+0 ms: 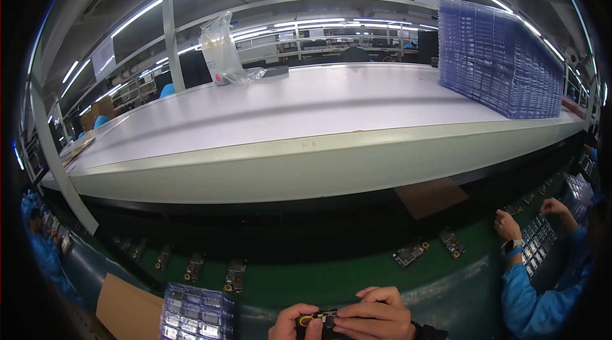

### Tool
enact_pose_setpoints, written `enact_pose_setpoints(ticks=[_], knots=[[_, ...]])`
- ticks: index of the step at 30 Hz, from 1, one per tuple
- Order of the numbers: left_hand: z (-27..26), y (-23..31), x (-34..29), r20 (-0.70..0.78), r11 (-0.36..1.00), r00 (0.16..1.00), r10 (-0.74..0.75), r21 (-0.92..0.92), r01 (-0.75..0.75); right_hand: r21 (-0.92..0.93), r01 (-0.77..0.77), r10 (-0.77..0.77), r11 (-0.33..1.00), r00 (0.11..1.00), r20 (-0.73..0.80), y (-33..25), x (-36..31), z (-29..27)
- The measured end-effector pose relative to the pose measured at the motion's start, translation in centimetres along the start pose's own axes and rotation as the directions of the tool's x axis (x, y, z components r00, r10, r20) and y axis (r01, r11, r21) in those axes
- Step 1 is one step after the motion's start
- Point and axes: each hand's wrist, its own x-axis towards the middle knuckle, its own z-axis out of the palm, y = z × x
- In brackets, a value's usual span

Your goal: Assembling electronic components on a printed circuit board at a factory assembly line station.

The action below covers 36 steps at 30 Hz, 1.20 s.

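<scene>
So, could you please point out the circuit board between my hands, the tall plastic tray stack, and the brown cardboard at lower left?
Circuit board (328, 323), head view: its exposed dark part.
Plastic tray stack (494, 59), head view: its ridged side.
Brown cardboard (127, 308), head view: its flat face.

The two hands were close together at the bottom of the frame, slightly right of the middle. The left hand (292, 323) was bent in a pinching grip, its fingers curled inward. The right hand (381, 318) directed its fingers toward the left hand, with the wrist near the lower edge.
</scene>
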Motion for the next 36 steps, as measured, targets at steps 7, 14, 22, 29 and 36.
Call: enact_pose_setpoints(ticks=[7,14,22,29,36], knots=[[0.4,0.1,0.1,-0.06,0.978,0.987,0.149,0.155,-0.138,-0.05,-0.137,0.134,0.989,0.989,-0.06,-0.6,-0.2,-0.4],[0.7,0.1,0.2,-0.014,0.913,0.966,0.258,0.331,-0.239,-0.045,-0.294,0.294,0.955,0.956,-0.01,-1.0,-0.2,-0.3],[1.4,0.3,0.1,-0.047,0.928,0.973,0.227,0.314,-0.201,-0.02,-0.398,0.398,0.917,0.916,0.055,-1.4,-0.1,-1.0],[1.5,0.2,0.0,-0.059,0.932,0.977,0.206,0.317,-0.177,-0.004,-0.425,0.424,0.905,0.903,0.064,-1.5,0.0,-0.8],[1.5,-0.2,-0.2,-0.069,0.935,0.978,0.199,0.314,-0.168,-0.003,-0.426,0.426,0.904,0.903,0.056,-1.7,0.0,-0.6]])
